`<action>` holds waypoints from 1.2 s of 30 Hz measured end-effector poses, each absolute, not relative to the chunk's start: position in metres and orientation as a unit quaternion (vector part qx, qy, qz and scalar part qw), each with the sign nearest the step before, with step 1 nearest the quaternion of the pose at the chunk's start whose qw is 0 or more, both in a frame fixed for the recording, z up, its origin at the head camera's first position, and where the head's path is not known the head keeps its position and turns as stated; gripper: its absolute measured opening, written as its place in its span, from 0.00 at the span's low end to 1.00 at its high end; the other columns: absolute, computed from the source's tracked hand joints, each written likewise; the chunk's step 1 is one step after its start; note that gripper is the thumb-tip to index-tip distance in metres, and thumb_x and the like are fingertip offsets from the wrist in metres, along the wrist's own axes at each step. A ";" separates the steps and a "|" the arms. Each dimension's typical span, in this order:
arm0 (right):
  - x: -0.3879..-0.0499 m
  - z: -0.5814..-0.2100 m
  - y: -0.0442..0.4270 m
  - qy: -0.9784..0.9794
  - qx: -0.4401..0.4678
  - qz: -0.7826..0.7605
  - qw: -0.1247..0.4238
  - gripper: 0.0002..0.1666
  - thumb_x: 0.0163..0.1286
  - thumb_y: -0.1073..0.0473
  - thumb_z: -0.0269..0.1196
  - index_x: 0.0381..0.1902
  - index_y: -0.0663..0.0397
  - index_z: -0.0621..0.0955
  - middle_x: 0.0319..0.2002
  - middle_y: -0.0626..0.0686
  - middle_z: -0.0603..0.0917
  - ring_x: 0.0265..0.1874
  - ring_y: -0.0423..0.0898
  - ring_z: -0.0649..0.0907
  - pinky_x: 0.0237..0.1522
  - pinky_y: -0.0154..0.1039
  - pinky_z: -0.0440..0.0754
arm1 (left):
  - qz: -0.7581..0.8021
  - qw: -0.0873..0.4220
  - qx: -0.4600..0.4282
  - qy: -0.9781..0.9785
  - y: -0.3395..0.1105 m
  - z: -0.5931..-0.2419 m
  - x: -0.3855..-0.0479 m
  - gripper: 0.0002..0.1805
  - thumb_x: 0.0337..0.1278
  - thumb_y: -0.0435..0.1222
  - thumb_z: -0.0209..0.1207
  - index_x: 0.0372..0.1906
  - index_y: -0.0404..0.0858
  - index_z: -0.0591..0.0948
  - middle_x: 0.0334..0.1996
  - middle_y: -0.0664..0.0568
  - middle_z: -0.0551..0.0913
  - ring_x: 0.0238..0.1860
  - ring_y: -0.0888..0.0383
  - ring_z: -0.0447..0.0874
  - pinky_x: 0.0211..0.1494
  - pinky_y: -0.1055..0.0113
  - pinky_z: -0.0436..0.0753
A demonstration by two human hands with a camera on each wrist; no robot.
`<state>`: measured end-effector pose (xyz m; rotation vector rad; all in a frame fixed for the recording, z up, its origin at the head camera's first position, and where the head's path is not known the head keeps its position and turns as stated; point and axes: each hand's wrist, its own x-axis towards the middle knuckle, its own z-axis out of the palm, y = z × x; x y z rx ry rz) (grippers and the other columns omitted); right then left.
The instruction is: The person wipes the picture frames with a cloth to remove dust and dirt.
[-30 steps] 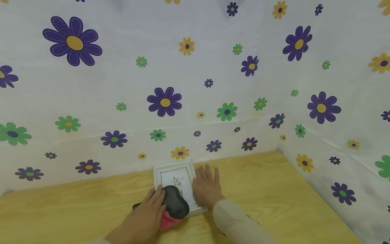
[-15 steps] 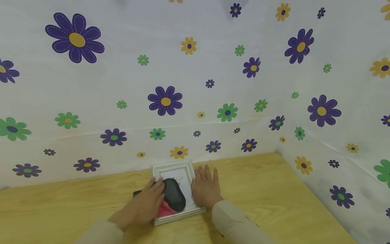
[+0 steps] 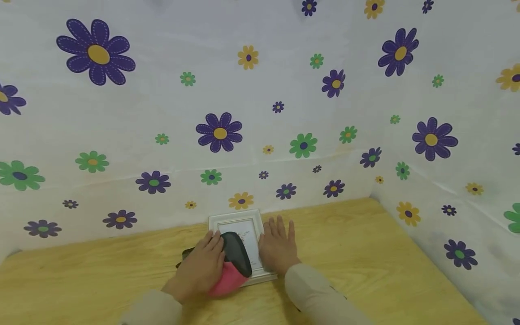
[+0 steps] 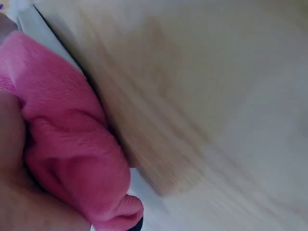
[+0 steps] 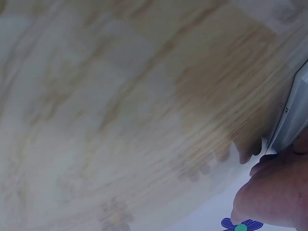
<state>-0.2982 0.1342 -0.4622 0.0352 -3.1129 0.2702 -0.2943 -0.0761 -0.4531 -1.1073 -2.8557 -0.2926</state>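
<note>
A white picture frame with a plant print leans back slightly or lies near the wall; I cannot tell which. My left hand presses its extended fingers on a folded cloth, pink and fleecy on one side, dark grey with a black edge on the other. The cloth covers the frame's lower left part. In the left wrist view the pink cloth bunches beside the hand, hiding the palm's contact. My right hand, fingers straight, rests against the frame's right edge. The right wrist view catches the frame's side.
Under everything lies a yellow wood-grain tabletop. A white wall covering with purple, green and yellow flowers rises right behind the frame, and another stands along the table's right edge. A thin dark object shows partly beside the right sleeve.
My left hand and the cloth have shifted over the frame's left part, and more of the pink side now shows at the lower edge. The right hand stays at the frame's right edge.
</note>
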 end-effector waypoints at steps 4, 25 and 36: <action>-0.298 -0.467 0.131 -0.997 0.011 0.077 0.014 0.30 0.77 0.50 0.37 0.70 0.59 0.63 0.71 0.56 0.60 0.72 0.56 0.50 0.69 0.58 0.37 | -0.160 -0.013 -0.340 -0.926 -0.082 -0.453 -0.263 0.22 0.71 0.35 0.45 0.59 0.20 0.71 0.64 0.32 0.67 0.69 0.39 0.55 0.70 0.48 0.56; -0.309 -0.466 0.133 -0.990 0.025 0.132 -0.039 0.31 0.78 0.50 0.38 0.72 0.60 0.60 0.73 0.59 0.56 0.73 0.57 0.46 0.67 0.62 0.29 | -0.098 0.032 -0.331 -0.938 -0.035 -0.449 -0.228 0.26 0.72 0.43 0.42 0.61 0.27 0.73 0.65 0.39 0.69 0.68 0.47 0.63 0.67 0.52 0.64; -0.327 -0.452 0.144 -0.987 0.103 0.086 -0.085 0.35 0.77 0.50 0.36 0.74 0.64 0.50 0.74 0.60 0.47 0.73 0.55 0.43 0.68 0.57 0.29 | -0.092 0.099 -0.363 -0.922 -0.075 -0.455 -0.228 0.22 0.70 0.40 0.48 0.58 0.30 0.76 0.62 0.41 0.73 0.66 0.49 0.65 0.65 0.51 0.68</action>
